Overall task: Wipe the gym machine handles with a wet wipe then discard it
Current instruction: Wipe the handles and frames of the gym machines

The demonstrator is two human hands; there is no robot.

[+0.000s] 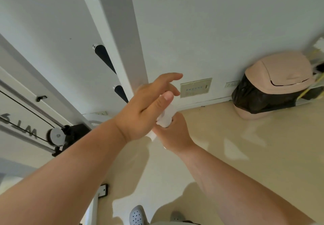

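Observation:
A white wet wipe (166, 115) is stretched between both hands in mid-air, in front of the white machine post (122, 53). My left hand (145, 109) has its thumb laid on the wipe's upper end, and its forefinger sticks out straight. My right hand (175, 135) grips the wipe from below. Two black foam handles jut from the left side of the post, an upper handle (103, 56) and a lower handle (121, 93). Neither hand touches them.
A pink swing-lid trash bin (278, 72) lined with a black bag (259, 98) stands on the floor against the wall at the right. A cable pulley (57, 136) and the machine's frame are at the left. My shoes (137, 215) show at the bottom.

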